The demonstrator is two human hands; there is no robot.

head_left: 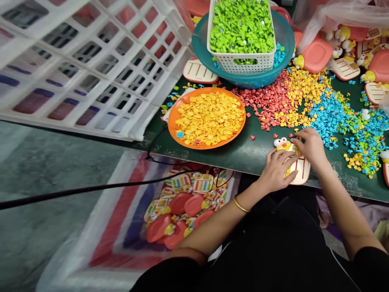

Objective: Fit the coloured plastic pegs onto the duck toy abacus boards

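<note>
Resting left fingers (283, 155): spread across the duck-faced toy (302, 168)
Right fingers (300, 134): curled by its far edge; can't tell if pinching
Toy beneath: probably light, stiff; hold its rim

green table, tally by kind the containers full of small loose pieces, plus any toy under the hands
Orange round plastic plate: 1
Teal round plastic basin: 1
White rectangular perforated plastic basket: 1
Cream duck-faced plastic toy with red stripes: 1
Total: 4
</note>
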